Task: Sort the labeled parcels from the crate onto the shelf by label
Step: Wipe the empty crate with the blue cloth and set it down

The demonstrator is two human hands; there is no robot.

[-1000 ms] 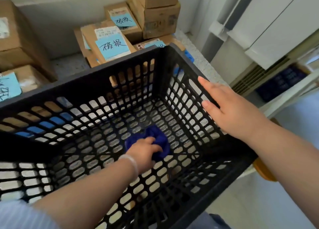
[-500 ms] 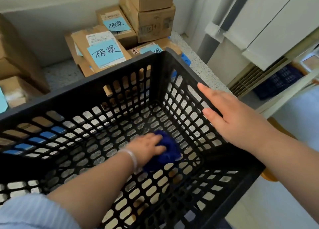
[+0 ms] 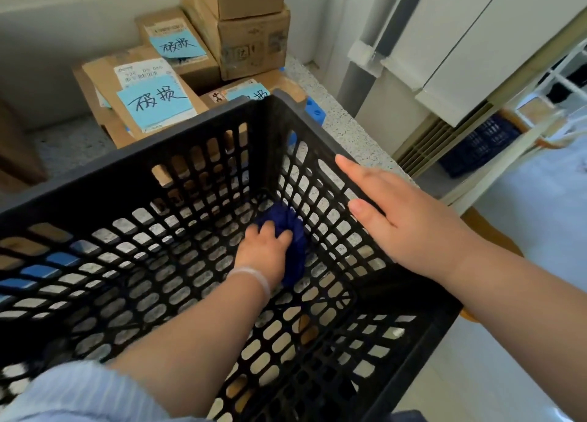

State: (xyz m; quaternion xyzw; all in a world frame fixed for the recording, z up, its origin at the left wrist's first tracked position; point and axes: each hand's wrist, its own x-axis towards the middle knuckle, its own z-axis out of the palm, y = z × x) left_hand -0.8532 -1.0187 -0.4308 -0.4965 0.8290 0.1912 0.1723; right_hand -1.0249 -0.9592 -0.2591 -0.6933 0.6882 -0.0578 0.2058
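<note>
1 blue cloth [image 3: 293, 227], left hand [image 3: 262, 253] nearer crate [image 3: 127, 167] corner; 3 labelled parcels [image 3: 152, 104]

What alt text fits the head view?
A person's left hand grips a crumpled dark blue cloth on the floor of a black mesh crate, while the right hand lies flat on the crate's right rim. Behind the crate stand cardboard boxes with blue handwritten labels.

Light blue sleeve [image 3: 79, 393], thin pale wrist bracelet [image 3: 254, 277]
</note>
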